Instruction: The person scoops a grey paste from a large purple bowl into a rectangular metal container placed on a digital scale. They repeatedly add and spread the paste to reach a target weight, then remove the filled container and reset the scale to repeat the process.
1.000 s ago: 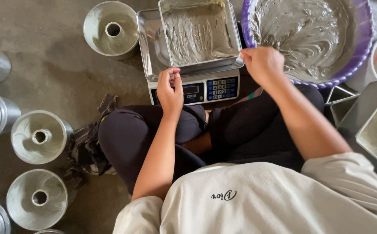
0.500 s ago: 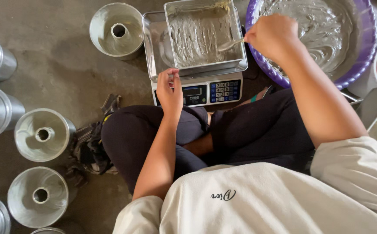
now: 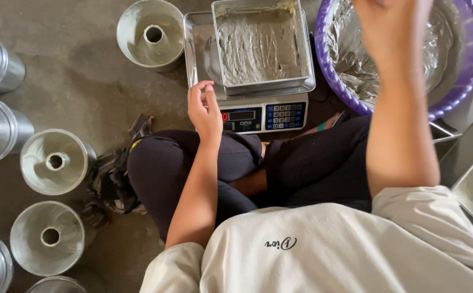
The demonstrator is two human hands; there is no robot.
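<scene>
On steel scale tray (image 3: 196, 43): rectangular batter tin (image 3: 261, 46); left hand (image 3: 204, 108) grip loose, right unclear.

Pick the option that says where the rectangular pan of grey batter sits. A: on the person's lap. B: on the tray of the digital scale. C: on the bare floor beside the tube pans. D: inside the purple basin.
B: the rectangular pan of grey batter stands on the metal tray atop the digital scale, with the left hand at the tray's front edge.

Left hand (image 3: 205, 111) forward, fingers loosely curled; right hand (image 3: 391, 21) raised high
</scene>
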